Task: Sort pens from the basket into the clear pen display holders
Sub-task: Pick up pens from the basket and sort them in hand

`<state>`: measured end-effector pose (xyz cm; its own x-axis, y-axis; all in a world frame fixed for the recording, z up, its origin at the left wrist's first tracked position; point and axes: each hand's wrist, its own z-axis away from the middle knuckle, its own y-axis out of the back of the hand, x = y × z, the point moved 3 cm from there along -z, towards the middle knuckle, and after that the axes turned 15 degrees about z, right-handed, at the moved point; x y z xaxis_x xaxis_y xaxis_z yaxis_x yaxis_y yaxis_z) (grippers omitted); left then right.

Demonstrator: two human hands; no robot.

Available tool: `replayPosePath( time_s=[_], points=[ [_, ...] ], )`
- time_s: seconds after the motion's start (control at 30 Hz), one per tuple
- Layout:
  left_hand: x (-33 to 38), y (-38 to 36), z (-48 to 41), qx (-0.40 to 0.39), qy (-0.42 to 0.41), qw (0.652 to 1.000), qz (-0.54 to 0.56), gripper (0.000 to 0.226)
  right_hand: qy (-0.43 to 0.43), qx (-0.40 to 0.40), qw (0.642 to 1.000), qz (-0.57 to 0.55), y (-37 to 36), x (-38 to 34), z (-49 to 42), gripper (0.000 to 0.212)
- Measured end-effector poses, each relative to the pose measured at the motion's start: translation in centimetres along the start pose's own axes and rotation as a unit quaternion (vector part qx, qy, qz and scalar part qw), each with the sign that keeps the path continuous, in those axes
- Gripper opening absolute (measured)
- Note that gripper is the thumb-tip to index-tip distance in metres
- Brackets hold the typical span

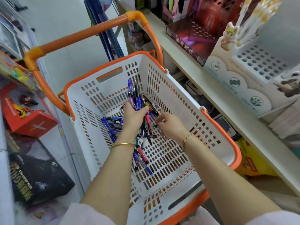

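**Grabbing pens in the basket**

Reaching down, you have both hands inside the white basket [178, 88] with the orange rim. Your left hand [134, 116] is at the middle of the basket. It grips a bunch of pens [135, 95], and the bunch points up toward 12 o'clock. Most pens in it are blue, and some are black, pink or purple.

Your right hand [170, 125] is just beside the left one, at its 3 o'clock. Its fingers are curled, and the tips are down on the pile. You cannot tell if they hold a pen.

More loose pens [112, 125] lie on the basket floor. They run from 9 o'clock of your left hand down to 6 o'clock, under your left arm.

You wear a gold bracelet [122, 145] on your left wrist and a gold chain [186, 140] on your right wrist.

The orange handle [81, 36] stands up at 11 o'clock from the basket. A pale shelf [211, 88] runs along the right side. On it, at 2 o'clock, sits a white stand [259, 62] full of little holes, and a red stand [203, 21] is at 1 o'clock. A red box [30, 122] is at 9 o'clock, and a black box [37, 176] is at 8 o'clock.
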<state>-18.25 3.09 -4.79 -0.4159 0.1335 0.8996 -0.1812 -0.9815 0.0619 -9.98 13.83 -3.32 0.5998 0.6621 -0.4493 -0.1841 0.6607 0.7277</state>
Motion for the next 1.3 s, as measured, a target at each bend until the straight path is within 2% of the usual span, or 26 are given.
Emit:
replayPosePath(
  time_s=[0.07,0.17,0.23,0.33,0.43,0.47,0.5,0.57,0.6,0.8,0.97,1.1,1.17,1.27,1.3],
  points=[
    [-0.4,0.1,-0.2,-0.005,-0.021,1.000,-0.013,0.074,-0.001,-0.001,1.000,0.001,-0.1,-0.1,0.0,0.031],
    [-0.1,0.3,-0.2,-0.009,-0.073,0.996,-0.054,0.044,0.000,0.000,1.000,0.003,0.0,-0.3,-0.1,0.031],
    [0.2,0.4,-0.3,-0.011,-0.070,0.996,-0.047,0.031,0.002,0.002,1.000,-0.003,0.1,-0.5,-0.3,0.031],
    [0.4,0.4,-0.6,-0.030,-0.046,0.998,0.006,0.035,0.009,0.007,1.000,-0.011,0.4,-1.0,-0.4,0.029],
    [1.0,0.3,-0.4,-0.050,-0.003,0.996,0.073,0.077,0.012,0.017,0.999,-0.027,0.9,-1.2,-0.4,0.028],
    [1.0,0.3,-0.4,-0.062,0.009,0.993,0.098,0.079,0.013,0.021,0.999,-0.032,1.1,-1.2,-0.3,0.027],
    [0.8,0.3,-0.4,-0.075,0.021,0.990,0.116,0.066,0.013,0.025,0.999,-0.040,1.3,-1.2,-0.3,0.027],
    [0.7,0.1,-0.2,-0.098,0.033,0.984,0.148,0.014,0.013,0.037,0.998,-0.056,1.8,-1.1,-0.2,0.027],
    [0.6,0.1,-0.3,-0.106,0.038,0.982,0.153,0.007,0.015,0.045,0.997,-0.060,2.1,-1.0,-0.2,0.028],
    [0.7,-0.6,-0.2,-0.153,0.052,0.967,0.199,0.014,0.015,0.072,0.995,-0.073,3.2,-0.8,-0.1,0.028],
    [0.7,-0.1,0.0,-0.148,0.077,0.957,0.236,0.012,0.037,0.089,0.992,-0.087,3.2,-0.9,0.2,0.023],
    [0.4,1.1,0.4,-0.131,0.088,0.964,0.214,0.005,0.055,0.087,0.989,-0.104,2.8,-1.6,0.5,0.023],
    [0.1,2.3,0.2,-0.091,0.081,0.970,0.209,0.016,0.059,0.075,0.990,-0.101,2.3,-1.7,0.4,0.023],
    [-0.7,4.6,-0.5,-0.020,0.051,0.981,0.185,0.082,0.045,0.026,0.997,-0.057,0.0,-1.1,0.0,0.021],
    [-1.1,5.2,-0.8,-0.012,0.036,0.985,0.168,0.092,0.037,0.002,0.999,-0.035,-1.2,-0.7,-0.3,0.020]
  ],
)
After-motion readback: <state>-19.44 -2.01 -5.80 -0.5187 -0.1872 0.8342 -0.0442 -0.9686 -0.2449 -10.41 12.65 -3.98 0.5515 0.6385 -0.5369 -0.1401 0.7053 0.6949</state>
